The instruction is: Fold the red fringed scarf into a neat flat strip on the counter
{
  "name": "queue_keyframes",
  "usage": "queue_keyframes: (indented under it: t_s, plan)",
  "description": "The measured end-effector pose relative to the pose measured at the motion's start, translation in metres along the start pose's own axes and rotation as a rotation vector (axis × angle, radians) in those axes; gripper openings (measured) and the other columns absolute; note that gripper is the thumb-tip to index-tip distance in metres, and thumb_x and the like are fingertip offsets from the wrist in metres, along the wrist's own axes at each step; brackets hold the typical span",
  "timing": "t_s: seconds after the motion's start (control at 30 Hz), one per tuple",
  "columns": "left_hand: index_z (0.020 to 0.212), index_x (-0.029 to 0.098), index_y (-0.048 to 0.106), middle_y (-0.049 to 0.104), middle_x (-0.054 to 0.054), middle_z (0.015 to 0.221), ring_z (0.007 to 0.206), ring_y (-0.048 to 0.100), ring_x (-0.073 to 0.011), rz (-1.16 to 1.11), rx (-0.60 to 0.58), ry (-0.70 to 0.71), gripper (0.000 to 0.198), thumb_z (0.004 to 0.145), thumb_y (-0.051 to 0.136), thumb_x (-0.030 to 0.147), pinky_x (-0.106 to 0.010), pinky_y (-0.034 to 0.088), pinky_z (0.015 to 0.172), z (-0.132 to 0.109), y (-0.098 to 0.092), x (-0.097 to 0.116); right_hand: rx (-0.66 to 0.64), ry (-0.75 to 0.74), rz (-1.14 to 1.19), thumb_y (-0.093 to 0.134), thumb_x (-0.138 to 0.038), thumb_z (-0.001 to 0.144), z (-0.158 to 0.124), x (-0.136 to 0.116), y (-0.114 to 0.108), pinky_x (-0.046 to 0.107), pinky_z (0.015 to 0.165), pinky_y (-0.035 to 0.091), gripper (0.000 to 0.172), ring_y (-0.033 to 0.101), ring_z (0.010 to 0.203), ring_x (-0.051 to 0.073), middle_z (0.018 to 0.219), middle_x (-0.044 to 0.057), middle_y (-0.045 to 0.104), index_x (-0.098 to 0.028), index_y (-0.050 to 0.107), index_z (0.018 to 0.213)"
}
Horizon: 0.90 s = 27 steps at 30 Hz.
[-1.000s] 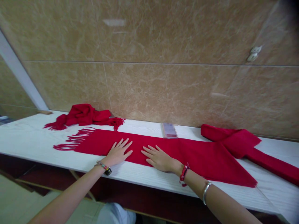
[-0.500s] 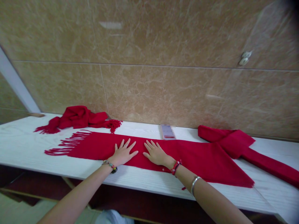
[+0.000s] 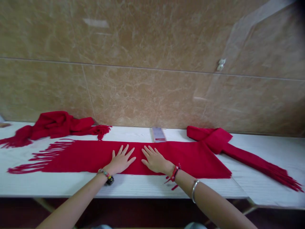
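A long red scarf (image 3: 78, 156) lies spread flat along the white table (image 3: 133, 187), its fringe pointing left. My left hand (image 3: 121, 160) rests flat on the scarf's middle, fingers spread, holding nothing. My right hand (image 3: 155, 159) lies flat beside it, a little to the right, fingers also spread. The scarf's right part (image 3: 215, 140) is folded back and runs off diagonally to a fringed end at the far right.
A second red scarf (image 3: 53, 124) lies crumpled at the back left against the marble wall. A small phone-like object (image 3: 158, 134) sits at the back edge behind my hands. The table's front edge runs just below my wrists.
The view has swung to the right, so everything appears shifted left. Both hands have stayed flat on the scarf's middle and drawn slightly closer together.
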<state>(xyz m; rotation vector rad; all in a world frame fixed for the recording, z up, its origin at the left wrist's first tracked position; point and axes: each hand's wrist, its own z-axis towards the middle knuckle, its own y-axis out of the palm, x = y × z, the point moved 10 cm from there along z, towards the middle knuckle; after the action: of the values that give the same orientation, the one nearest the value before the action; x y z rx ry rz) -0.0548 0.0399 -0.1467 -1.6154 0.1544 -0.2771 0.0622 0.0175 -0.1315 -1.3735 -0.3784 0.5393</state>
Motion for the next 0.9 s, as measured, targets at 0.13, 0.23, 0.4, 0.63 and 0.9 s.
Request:
queue_keyframes:
  t_s: [0.13, 0.23, 0.4, 0.63, 0.9]
  plan:
    - [0.138, 0.033, 0.020, 0.009, -0.003, 0.146, 0.133, 0.005, -0.0326, 0.057, -0.007, -0.009, 0.054, 0.087, 0.024, 0.051, -0.065, 0.009, 0.096, 0.000, 0.004, -0.004, -0.036, 0.049, -0.082, 0.027, -0.044, 0.090, -0.026, 0.033, -0.004, 0.050, 0.103, 0.022, 0.054, 0.026, 0.129, 0.027, 0.139, 0.013, 0.032, -0.013, 0.033, 0.134]
    - [0.138, 0.031, 0.022, 0.009, -0.005, 0.146, 0.132, 0.005, -0.0346, 0.052, -0.086, -0.016, 0.057, 0.085, 0.026, 0.053, -0.066, 0.009, 0.096, 0.010, 0.005, -0.002, 0.026, 0.111, -0.171, 0.027, -0.042, 0.091, -0.041, 0.064, -0.029, 0.053, 0.102, 0.021, 0.052, 0.022, 0.130, 0.029, 0.140, 0.015, 0.031, -0.012, 0.035, 0.133]
    - [0.138, 0.026, 0.024, 0.005, -0.006, 0.147, 0.132, 0.001, -0.0333, 0.005, 0.041, 0.080, 0.059, 0.087, 0.022, 0.054, -0.063, 0.010, 0.098, 0.034, -0.020, 0.045, 0.051, 0.197, -0.185, 0.026, -0.039, 0.091, -0.030, 0.086, -0.043, 0.054, 0.099, 0.026, 0.053, 0.018, 0.131, 0.030, 0.142, 0.015, 0.025, -0.010, 0.029, 0.135]
    - [0.137, 0.035, 0.023, 0.008, -0.001, 0.147, 0.131, 0.001, -0.0398, -0.056, -0.055, 0.072, 0.058, 0.084, 0.022, 0.059, -0.073, 0.007, 0.088, 0.047, 0.008, 0.061, -0.066, 0.286, -0.117, 0.027, -0.037, 0.091, -0.044, 0.121, -0.008, 0.054, 0.098, 0.029, 0.050, 0.026, 0.128, 0.030, 0.140, 0.014, 0.030, -0.011, 0.035, 0.133]
    - [0.137, 0.034, 0.024, 0.009, -0.001, 0.146, 0.131, 0.002, -0.0387, -0.050, -0.006, 0.073, 0.060, 0.083, 0.021, 0.059, -0.073, 0.005, 0.089, 0.044, 0.003, 0.060, 0.023, 0.416, -0.104, 0.028, -0.037, 0.091, -0.066, 0.148, -0.031, 0.054, 0.099, 0.026, 0.053, 0.018, 0.130, 0.033, 0.143, 0.017, 0.020, -0.008, 0.029, 0.136]
